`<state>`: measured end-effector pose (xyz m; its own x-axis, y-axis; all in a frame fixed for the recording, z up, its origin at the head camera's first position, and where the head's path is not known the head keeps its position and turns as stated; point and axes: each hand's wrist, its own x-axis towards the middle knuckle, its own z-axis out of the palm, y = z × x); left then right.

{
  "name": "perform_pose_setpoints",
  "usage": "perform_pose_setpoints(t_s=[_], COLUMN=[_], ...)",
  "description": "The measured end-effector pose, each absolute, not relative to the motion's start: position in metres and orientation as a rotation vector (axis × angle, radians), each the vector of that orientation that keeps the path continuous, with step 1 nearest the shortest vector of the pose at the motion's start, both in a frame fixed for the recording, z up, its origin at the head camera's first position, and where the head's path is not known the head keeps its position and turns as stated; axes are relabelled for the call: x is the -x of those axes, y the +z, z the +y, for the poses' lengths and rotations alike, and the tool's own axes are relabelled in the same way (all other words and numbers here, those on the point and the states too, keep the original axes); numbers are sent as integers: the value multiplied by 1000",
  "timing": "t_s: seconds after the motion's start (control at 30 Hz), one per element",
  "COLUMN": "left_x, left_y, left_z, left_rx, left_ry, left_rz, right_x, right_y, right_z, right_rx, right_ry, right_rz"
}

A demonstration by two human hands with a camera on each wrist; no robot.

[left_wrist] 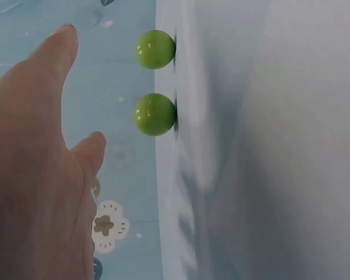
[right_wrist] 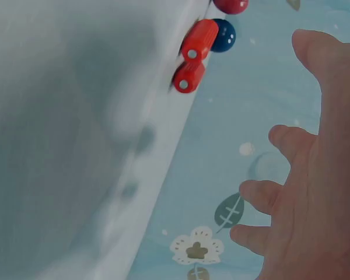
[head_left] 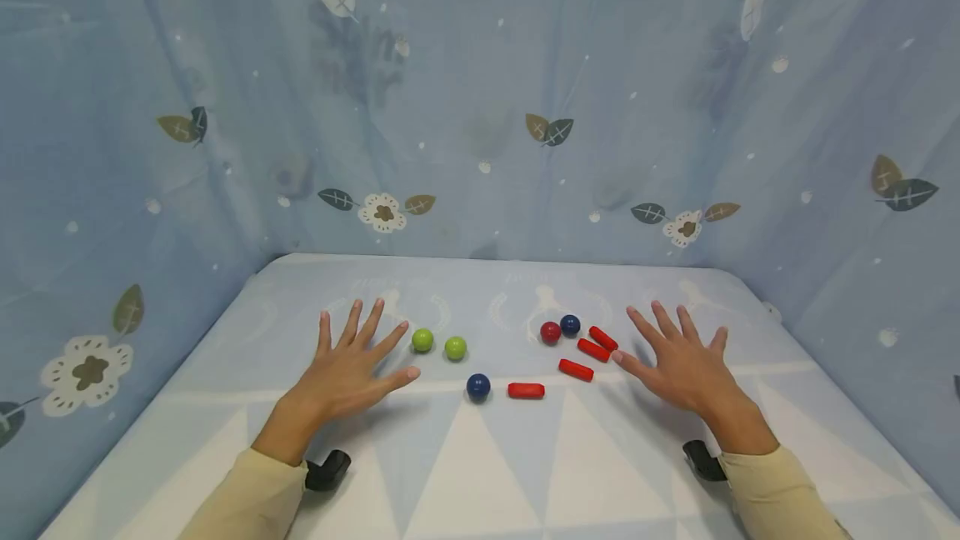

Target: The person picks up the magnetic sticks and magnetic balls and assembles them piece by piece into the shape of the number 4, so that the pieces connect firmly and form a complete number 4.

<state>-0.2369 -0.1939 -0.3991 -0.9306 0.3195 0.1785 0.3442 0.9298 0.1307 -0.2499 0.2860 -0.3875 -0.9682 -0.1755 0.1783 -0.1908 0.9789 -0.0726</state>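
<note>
Fingers spread, my left hand (head_left: 339, 377) hovers over the left part of the table, nearest to two glossy green balls (head_left: 422, 340); it holds nothing. In the left wrist view both green balls (left_wrist: 155, 114) stand apart from the thumb and fingers. My right hand (head_left: 684, 373) is likewise spread above the table, holding nothing, close to several short red cylinders (head_left: 576, 369). A pale spot marks the end of each red cylinder (right_wrist: 189, 77) in the right wrist view. Behind these sit a dark red ball (head_left: 551, 332) and a dark blue ball (head_left: 570, 325).
A second dark blue ball (head_left: 477, 387) lies mid-table, left of a lone red cylinder (head_left: 526, 391). The table (head_left: 480, 473) wears a pale triangle-patterned cover. Blue curtain (head_left: 480, 90) with leaves and flowers hangs behind and at both sides. Each wrist carries a black device (head_left: 327, 471).
</note>
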Motion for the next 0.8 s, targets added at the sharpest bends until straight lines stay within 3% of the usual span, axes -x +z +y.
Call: perform_pose_setpoints(t_s=[0.8], left_x=[235], left_y=[-399], left_z=[-150], left_rx=[643], left_ry=[-288], left_rz=[-2691], right_x=[256], right_y=[-388], right_z=[255], right_rx=[-307], right_ry=[392], right_rz=[-2945])
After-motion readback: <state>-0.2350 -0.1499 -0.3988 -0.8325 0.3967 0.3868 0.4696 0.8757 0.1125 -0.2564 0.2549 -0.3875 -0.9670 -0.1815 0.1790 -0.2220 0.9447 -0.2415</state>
